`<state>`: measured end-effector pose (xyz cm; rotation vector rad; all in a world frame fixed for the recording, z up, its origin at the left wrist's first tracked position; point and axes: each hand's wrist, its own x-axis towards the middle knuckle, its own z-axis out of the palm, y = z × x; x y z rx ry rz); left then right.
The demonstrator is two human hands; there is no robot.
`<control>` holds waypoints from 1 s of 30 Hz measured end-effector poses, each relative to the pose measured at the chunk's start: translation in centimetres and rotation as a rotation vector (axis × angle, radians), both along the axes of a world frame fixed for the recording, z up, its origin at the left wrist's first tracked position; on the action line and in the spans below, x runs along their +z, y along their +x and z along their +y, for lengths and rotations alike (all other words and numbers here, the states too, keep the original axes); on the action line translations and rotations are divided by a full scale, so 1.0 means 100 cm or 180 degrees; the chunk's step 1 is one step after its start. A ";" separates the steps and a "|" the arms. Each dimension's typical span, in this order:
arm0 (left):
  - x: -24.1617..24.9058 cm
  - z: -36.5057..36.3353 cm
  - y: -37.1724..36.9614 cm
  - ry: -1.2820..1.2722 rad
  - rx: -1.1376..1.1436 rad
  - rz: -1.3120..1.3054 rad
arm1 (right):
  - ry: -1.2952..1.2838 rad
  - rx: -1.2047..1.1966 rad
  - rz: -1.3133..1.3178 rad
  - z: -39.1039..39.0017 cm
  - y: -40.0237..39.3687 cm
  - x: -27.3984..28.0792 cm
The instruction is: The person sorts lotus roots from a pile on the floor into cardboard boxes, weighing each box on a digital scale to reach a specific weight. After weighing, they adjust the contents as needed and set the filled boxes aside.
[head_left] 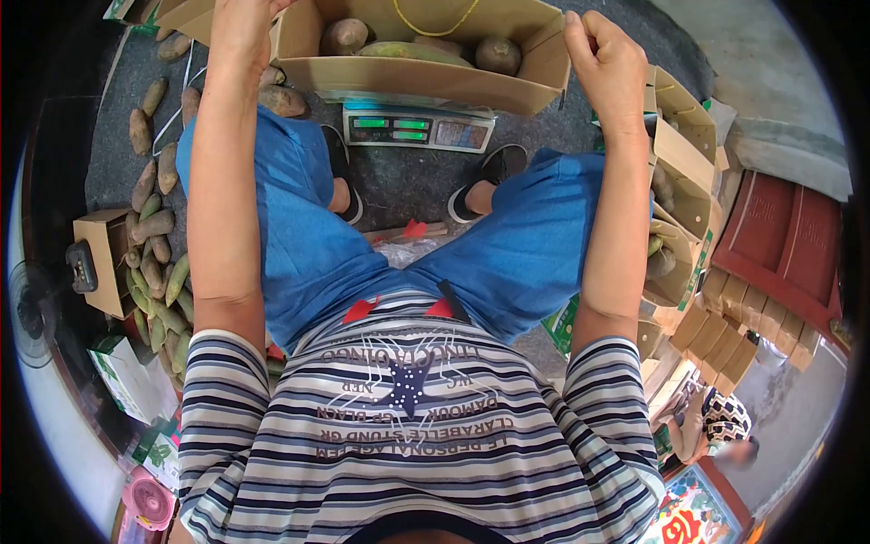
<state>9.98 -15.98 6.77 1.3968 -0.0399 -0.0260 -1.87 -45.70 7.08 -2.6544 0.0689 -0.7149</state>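
Note:
An open cardboard box (417,75) sits on a digital scale (417,125) with lit green displays. Inside it lie brown and green tubers (497,55) and a yellow cord (435,33). My left hand (246,32) is at the box's left end, its fingers partly cut off by the top edge of the view. By the box's right end, my right hand (609,62) is closed with curled fingers and the thumb up; what it holds, if anything, is hidden.
Loose tubers (156,227) cover the floor at left, near a small carton (101,263). My shoes (503,163) flank the scale. More open boxes (675,195) line the right side, with stacked cartons (716,344) beyond. Another person (725,422) is at lower right.

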 end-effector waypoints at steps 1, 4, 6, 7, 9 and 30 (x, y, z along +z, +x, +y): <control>-0.001 -0.001 -0.001 0.0001 -0.0002 -0.0057 | -0.0051 -0.0002 0.0024 -0.001 0.000 0.000; 0.000 -0.001 -0.008 0.0013 0.0022 -0.0251 | -0.0178 0.0039 0.0047 -0.001 0.001 0.001; 0.004 -0.007 -0.016 -0.0004 0.0009 -0.0410 | -0.0266 0.0053 0.0003 0.004 -0.001 0.007; 0.001 -0.005 -0.012 0.0016 0.0036 -0.0366 | -0.0317 0.0145 -0.0112 0.003 -0.001 0.006; -0.012 0.016 0.014 0.0113 -0.0271 -0.0187 | -0.0450 0.0300 -0.0327 -0.003 0.001 0.000; -0.002 0.001 0.003 0.0245 -0.0270 -0.0144 | -0.0337 0.0379 -0.0385 -0.006 0.003 -0.005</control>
